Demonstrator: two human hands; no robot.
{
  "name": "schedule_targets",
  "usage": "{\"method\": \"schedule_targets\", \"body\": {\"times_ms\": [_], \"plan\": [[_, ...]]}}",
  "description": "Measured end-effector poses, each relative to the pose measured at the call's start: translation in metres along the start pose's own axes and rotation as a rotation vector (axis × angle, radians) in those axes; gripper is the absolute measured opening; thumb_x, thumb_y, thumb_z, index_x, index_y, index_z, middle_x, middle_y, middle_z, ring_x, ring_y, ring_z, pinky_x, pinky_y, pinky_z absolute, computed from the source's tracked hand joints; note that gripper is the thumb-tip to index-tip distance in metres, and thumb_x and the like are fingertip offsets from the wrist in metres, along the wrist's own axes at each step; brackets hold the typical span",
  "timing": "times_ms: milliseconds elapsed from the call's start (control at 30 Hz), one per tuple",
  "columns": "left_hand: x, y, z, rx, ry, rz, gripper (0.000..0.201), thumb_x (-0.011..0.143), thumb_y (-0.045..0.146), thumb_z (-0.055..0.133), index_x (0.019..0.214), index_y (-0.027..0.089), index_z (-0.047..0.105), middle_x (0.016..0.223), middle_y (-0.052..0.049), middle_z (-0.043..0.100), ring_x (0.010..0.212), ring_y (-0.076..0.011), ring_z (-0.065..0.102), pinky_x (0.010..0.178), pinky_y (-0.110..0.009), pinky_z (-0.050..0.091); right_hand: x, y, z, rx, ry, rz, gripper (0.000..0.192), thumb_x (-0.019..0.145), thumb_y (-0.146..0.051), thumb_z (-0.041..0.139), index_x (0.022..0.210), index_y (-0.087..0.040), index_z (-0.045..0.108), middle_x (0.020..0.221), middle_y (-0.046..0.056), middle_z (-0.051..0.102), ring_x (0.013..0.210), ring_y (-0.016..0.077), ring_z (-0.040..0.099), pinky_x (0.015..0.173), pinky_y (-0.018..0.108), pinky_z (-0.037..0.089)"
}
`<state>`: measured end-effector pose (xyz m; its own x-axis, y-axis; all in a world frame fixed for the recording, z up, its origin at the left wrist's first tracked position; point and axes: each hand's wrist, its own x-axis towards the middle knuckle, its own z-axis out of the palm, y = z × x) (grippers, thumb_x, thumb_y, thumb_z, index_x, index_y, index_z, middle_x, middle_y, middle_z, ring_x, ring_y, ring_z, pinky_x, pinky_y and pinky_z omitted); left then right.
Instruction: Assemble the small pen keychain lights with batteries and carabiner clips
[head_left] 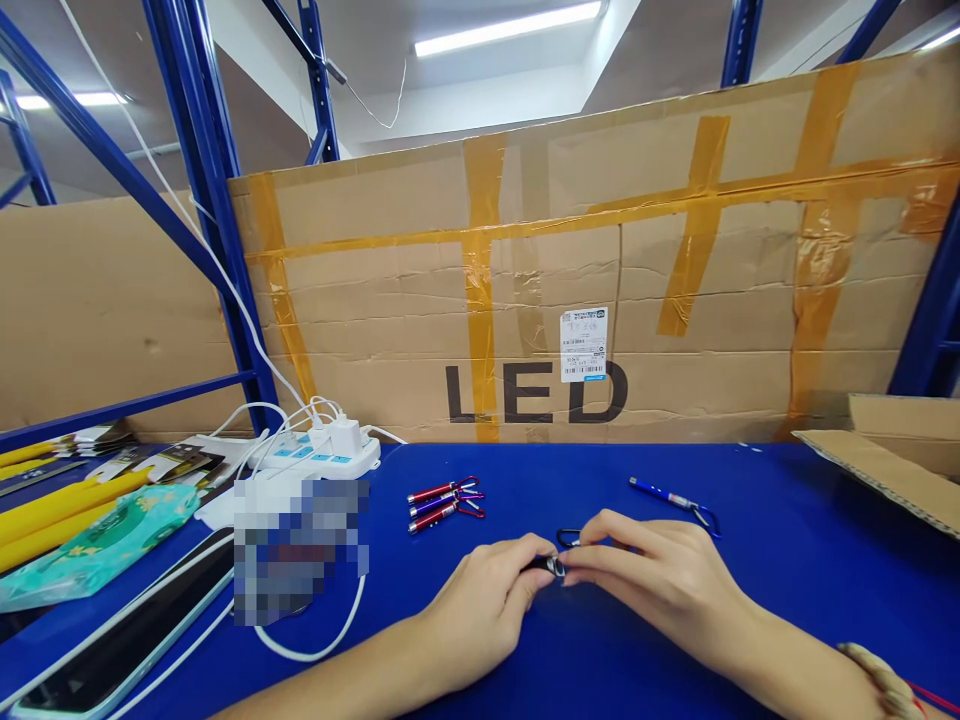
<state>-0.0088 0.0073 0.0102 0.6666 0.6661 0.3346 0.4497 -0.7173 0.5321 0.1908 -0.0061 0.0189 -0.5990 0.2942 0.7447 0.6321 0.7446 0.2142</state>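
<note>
My left hand (495, 600) is closed round a small black keychain flashlight (553, 566), whose metallic end shows beyond the fingertips. Pinched fingers of my right hand (660, 565) meet that end. A black carabiner clip (568, 538) sticks out by the right fingertips; how it joins the flashlight is hidden. Farther back on the left lie red keychain flashlights (433, 520) with clips, and a purple one (435, 506) between them. Beyond my right hand lies a single blue keychain flashlight (664, 493) with a blue clip.
A white power strip (322, 450) with plugs and trailing cables is at the left on the blue table (450, 465). A phone (127, 640), a teal packet (97, 545) and yellow items (75, 505) lie farther left. A cardboard sheet (375, 320) stands behind; an open carton (885, 470) is right.
</note>
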Motion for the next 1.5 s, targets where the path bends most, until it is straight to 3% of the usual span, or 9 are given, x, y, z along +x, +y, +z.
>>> {"method": "schedule_targets", "body": {"times_ms": [233,400,567,800,967,1067,1167,1233,1500], "plan": [[-0.001,-0.001,0.004,-0.183,-0.035,-0.015,0.015,0.089,0.02,0.037,0.091,0.018,0.051,0.061,0.004,0.048,0.056,-0.0102,0.047,0.056,-0.019,0.037,-0.002,0.0,0.001,0.114,-0.032,0.087,0.026,0.091,-0.023,0.045,0.078,-0.021,0.068,0.074,0.001,0.064,0.052,0.006,0.056,0.048,0.017,0.038],[-0.006,-0.001,0.006,-0.202,-0.033,-0.059,0.004,0.087,0.02,0.042,0.085,0.019,0.046,0.064,0.004,0.051,0.059,-0.0103,0.051,0.056,-0.018,0.038,-0.003,-0.003,0.007,0.358,-0.155,0.383,0.021,0.081,-0.036,0.06,0.069,-0.022,0.07,0.071,0.0,0.062,0.054,0.008,0.054,0.049,0.019,0.038],[-0.008,-0.002,0.006,-0.127,-0.026,-0.017,0.003,0.087,0.02,0.045,0.084,0.02,0.045,0.074,0.002,0.058,0.065,-0.0112,0.055,0.06,-0.019,0.041,0.004,-0.009,0.009,0.554,-0.299,0.736,0.007,0.068,-0.023,0.07,0.061,-0.02,0.07,0.064,-0.001,0.06,0.054,0.0091,0.05,0.05,0.02,0.039],[-0.008,-0.001,0.005,-0.11,-0.016,0.06,0.008,0.088,0.018,0.043,0.093,0.021,0.048,0.091,-0.001,0.064,0.082,-0.0135,0.059,0.071,-0.019,0.043,0.001,-0.013,0.019,0.91,-0.39,1.066,0.03,0.066,-0.042,0.067,0.06,-0.012,0.066,0.046,-0.004,0.048,0.036,0.005,0.037,0.036,0.019,0.028],[-0.004,-0.002,0.004,-0.044,0.053,0.076,0.013,0.088,0.016,0.04,0.093,0.02,0.052,0.091,-0.002,0.062,0.083,-0.0148,0.058,0.075,-0.022,0.042,0.002,-0.012,0.016,0.758,-0.335,0.942,0.028,0.069,-0.042,0.067,0.063,-0.014,0.067,0.053,-0.002,0.053,0.039,0.0061,0.042,0.038,0.019,0.032],[-0.001,-0.003,0.004,-0.104,0.107,0.017,0.013,0.088,0.018,0.039,0.093,0.02,0.051,0.083,-0.001,0.062,0.074,-0.0132,0.057,0.069,-0.021,0.042,0.002,-0.008,0.008,0.429,-0.22,0.638,0.019,0.073,-0.037,0.067,0.069,-0.019,0.07,0.066,0.0,0.061,0.051,0.009,0.052,0.047,0.019,0.038],[0.002,-0.005,0.003,-0.17,0.139,-0.051,0.013,0.088,0.021,0.039,0.094,0.019,0.05,0.069,0.002,0.057,0.061,-0.0118,0.053,0.06,-0.02,0.041,0.0,-0.004,0.003,0.208,-0.095,0.263,0.021,0.086,-0.036,0.053,0.088,-0.022,0.068,0.077,0.001,0.064,0.055,0.0076,0.055,0.05,0.018,0.039],[0.003,-0.006,0.004,-0.2,0.13,-0.071,0.013,0.087,0.022,0.039,0.093,0.018,0.05,0.064,0.003,0.053,0.058,-0.0117,0.051,0.058,-0.02,0.04,-0.001,-0.003,0.002,0.114,-0.043,0.121,0.024,0.091,-0.033,0.045,0.096,-0.022,0.066,0.081,0.001,0.064,0.055,0.0063,0.056,0.05,0.017,0.039],[0.001,-0.002,0.006,-0.248,0.025,-0.071,0.011,0.085,0.018,0.041,0.09,0.018,0.051,0.061,0.003,0.053,0.058,-0.0115,0.05,0.057,-0.02,0.037,0.0,-0.002,-0.002,0.036,0.011,0.006,0.028,0.094,-0.023,0.04,0.088,-0.024,0.067,0.076,0.0,0.063,0.05,0.0044,0.054,0.045,0.017,0.035]]}}
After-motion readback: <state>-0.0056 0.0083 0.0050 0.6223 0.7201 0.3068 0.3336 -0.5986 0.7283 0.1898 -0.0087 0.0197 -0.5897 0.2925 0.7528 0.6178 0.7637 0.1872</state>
